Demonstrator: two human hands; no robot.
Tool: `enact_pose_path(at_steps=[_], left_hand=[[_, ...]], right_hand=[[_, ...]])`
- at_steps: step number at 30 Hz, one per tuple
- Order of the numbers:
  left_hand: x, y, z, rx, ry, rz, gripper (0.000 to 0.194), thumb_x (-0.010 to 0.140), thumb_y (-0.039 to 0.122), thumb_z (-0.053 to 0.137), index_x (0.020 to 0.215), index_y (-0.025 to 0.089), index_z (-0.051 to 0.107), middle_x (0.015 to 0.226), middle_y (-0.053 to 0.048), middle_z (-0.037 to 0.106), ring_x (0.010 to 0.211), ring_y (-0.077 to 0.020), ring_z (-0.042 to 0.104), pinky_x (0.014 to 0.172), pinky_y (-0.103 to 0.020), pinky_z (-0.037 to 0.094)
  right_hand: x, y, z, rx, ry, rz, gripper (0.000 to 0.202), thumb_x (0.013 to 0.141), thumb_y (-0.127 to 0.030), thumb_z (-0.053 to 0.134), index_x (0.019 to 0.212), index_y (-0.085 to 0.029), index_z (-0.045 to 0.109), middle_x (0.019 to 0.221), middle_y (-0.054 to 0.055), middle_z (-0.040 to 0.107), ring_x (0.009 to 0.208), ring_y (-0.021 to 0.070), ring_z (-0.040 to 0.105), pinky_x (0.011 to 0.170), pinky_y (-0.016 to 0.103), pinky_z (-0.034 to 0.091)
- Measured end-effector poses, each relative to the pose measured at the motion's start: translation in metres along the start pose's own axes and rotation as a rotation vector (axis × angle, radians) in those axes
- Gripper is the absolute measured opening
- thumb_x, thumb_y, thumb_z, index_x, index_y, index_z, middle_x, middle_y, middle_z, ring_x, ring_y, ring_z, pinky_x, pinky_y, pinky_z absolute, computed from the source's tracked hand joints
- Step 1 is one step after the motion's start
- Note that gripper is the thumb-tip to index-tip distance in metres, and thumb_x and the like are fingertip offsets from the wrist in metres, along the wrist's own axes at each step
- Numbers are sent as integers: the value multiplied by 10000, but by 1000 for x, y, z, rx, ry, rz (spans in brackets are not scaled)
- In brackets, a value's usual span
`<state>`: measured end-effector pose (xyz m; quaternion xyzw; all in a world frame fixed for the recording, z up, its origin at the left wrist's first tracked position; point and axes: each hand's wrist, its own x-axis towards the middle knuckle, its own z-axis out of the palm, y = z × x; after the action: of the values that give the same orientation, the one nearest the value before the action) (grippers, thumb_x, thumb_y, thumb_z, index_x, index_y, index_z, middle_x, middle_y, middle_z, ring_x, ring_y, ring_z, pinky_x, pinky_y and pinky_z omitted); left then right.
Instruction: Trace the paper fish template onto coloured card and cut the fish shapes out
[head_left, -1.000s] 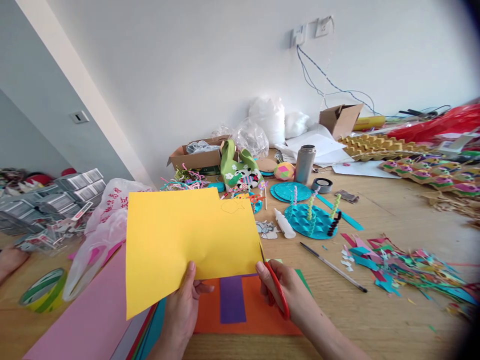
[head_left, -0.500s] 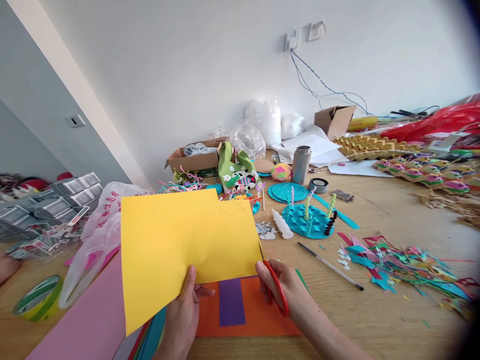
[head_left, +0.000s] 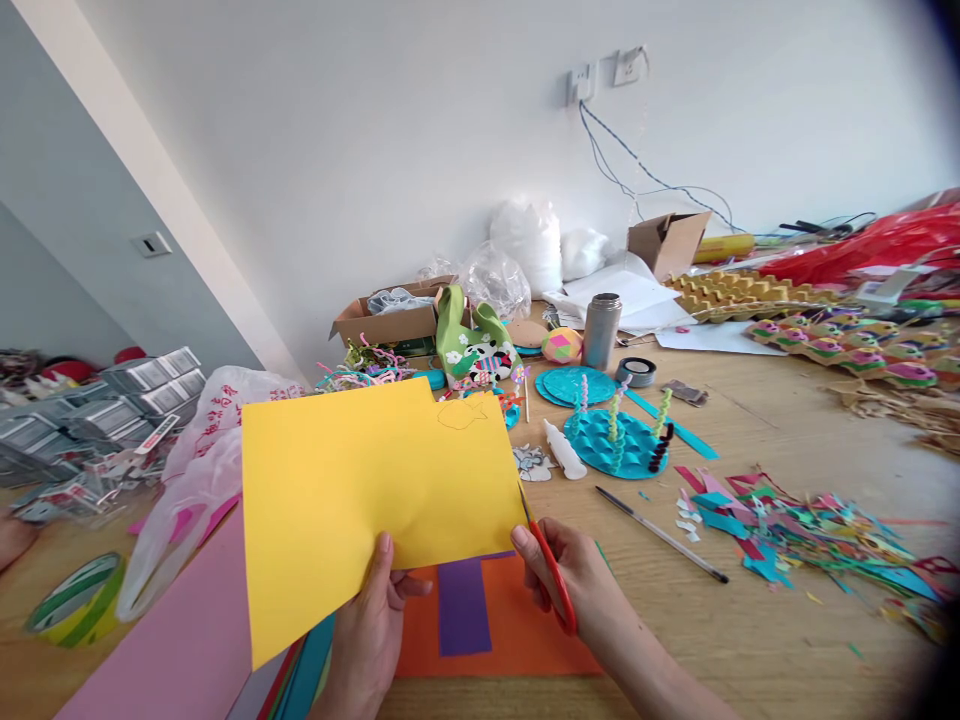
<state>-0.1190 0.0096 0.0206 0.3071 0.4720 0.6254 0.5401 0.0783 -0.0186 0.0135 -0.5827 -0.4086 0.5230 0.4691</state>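
Observation:
A yellow sheet of paper [head_left: 352,490] is held up in front of me, with a small fish-like outline drawn in its upper right and a notch in its top edge. My left hand [head_left: 371,625] pinches its lower edge, thumb on the near face. My right hand [head_left: 566,575] grips red-handled scissors [head_left: 559,580], whose blades point up at the sheet's right edge. Below lie an orange sheet [head_left: 517,630] and a purple strip [head_left: 463,605]. Pink paper [head_left: 172,620] and other coloured sheets are at the lower left.
A pen [head_left: 660,533] and a pile of paper scraps [head_left: 817,530] lie to the right. Beyond are a glue bottle [head_left: 564,450], a turquoise disc with coiled stems [head_left: 615,455] and a metal flask [head_left: 602,332]. Green tape [head_left: 79,600] and another person's hand [head_left: 15,543] are at far left.
Almost nothing differs. The paper, scissors and both hands hold nearly the same place, with only a very slight shift of the view.

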Motion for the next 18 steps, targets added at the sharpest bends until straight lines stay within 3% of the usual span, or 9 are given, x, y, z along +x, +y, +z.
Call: enact_pose_path(at_steps=[6, 18], left_hand=[[-2, 3, 1, -8, -21, -26, 607, 636, 324, 829, 1187, 252, 585, 1028, -28, 706, 687, -168, 677, 450, -249, 558], [0, 3, 2, -33, -15, -52, 609, 630, 316, 835, 1182, 258, 586, 1159, -40, 674, 716, -161, 678, 446, -240, 550]], right_hand=[[1, 1, -1, 0, 18, -3, 528, 698, -690, 596, 640, -223, 356, 489, -64, 466, 402, 85, 462, 407, 211, 310], [1, 4, -1, -14, 21, -25, 504, 727, -659, 594, 642, -224, 354, 481, -65, 464, 409, 86, 462, 411, 207, 309]])
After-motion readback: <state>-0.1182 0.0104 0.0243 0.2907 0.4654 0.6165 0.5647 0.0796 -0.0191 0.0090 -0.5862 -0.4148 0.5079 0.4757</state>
